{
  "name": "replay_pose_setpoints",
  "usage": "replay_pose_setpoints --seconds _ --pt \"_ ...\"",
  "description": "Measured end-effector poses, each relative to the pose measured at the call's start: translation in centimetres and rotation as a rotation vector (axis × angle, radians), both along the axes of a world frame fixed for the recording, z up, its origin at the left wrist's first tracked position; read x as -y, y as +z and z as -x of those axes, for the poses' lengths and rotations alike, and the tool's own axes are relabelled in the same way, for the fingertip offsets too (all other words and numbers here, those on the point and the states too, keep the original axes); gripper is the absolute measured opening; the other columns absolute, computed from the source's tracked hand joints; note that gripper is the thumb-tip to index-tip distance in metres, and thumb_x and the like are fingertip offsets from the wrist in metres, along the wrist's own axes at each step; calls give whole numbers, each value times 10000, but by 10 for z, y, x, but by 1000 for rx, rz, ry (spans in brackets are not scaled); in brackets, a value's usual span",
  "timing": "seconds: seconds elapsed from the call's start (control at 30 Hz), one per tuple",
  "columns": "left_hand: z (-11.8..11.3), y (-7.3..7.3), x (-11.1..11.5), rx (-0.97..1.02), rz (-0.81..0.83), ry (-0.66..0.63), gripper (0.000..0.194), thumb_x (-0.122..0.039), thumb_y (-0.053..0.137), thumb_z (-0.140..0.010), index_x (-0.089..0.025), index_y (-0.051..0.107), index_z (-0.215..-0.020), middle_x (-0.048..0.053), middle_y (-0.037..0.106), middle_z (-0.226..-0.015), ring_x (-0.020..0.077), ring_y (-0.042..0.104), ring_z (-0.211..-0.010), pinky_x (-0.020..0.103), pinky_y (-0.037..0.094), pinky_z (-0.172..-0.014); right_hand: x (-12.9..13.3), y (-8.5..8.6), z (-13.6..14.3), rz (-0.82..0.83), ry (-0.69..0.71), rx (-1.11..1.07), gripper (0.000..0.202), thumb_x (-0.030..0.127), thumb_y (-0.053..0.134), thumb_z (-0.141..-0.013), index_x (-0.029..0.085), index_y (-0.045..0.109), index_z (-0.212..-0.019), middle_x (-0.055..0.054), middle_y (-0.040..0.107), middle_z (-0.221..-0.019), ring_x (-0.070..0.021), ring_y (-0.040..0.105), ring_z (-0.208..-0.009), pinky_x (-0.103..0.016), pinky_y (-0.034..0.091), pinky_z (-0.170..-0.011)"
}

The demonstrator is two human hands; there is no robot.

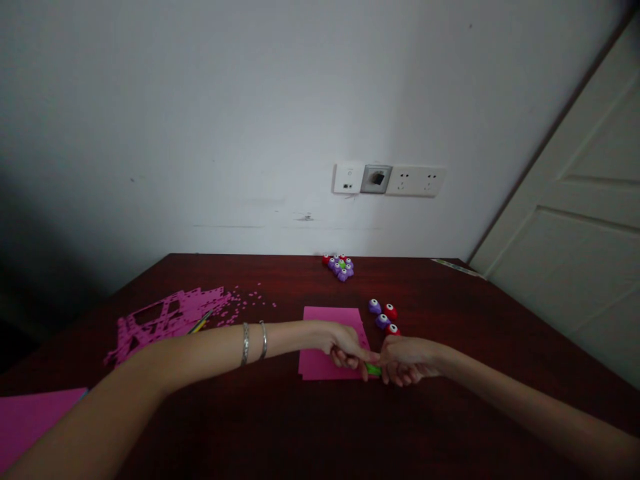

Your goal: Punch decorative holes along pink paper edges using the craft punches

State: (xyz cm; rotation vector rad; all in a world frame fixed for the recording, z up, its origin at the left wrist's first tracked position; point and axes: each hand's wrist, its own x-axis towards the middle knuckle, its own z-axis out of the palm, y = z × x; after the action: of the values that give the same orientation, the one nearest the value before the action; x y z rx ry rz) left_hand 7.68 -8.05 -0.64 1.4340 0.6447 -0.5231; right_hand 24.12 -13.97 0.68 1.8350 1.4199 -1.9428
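Note:
A pink sheet or small stack of sheets (320, 363) lies on the dark red table. My left hand (347, 347), with two bracelets on its wrist, is over the right part of the paper, its fingers meeting my right hand. Between the two hands a small green object (373, 369) shows at the paper's right edge, and both hands grip it. My right hand (407, 360) is closed around its right end. Just beyond my right hand sit purple and red pieces with white eye-like tops (383, 321).
Cut pink paper scraps (185, 310) and a yellow pen-like tool (201, 323) lie at the left. More pink paper (35, 417) is at the near left. A cluster of eye-topped pieces (342, 267) sits by the wall, and a thin strip (457, 268) lies back right.

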Motion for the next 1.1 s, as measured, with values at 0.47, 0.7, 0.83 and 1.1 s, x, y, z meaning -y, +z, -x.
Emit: replay_pose_setpoints --seconds 0.47,0.7,0.83,1.1 --pt "-1 5 0 58 46 -90 501 -655 604 -628 -166 636 -526 -40 246 -433 42 139 -359 200 93 -334 -1 -1 2 13 29 33 306 152 431 -813 113 562 -539 46 485 -400 5 308 -247 -103 177 -264" --pt "-2 5 0 56 56 -83 496 -659 626 -598 -169 630 -519 -46 234 -431 42 122 -364 205 88 -344 -2 -5 2 9 32 16 310 192 460 -815 129 537 -522 51 485 -395 -2 327 -271 -96 197 -276" --pt "-1 10 5 21 8 -37 497 -649 606 -631 -164 638 -533 -46 258 -422 43 140 -355 215 89 -361 -1 -8 -1 -22 32 9 321 181 419 -830 131 544 -539 54 482 -393 -6 337 -272 -97 224 -285" --pt "-2 35 21 -41 -471 -11 440 -568 604 -696 -155 589 -547 -43 405 -428 57 294 -362 231 216 -401 16 3 3 -252 44 34 295 245 471 -815 116 585 -575 23 536 -417 -42 434 -291 -132 330 -296"
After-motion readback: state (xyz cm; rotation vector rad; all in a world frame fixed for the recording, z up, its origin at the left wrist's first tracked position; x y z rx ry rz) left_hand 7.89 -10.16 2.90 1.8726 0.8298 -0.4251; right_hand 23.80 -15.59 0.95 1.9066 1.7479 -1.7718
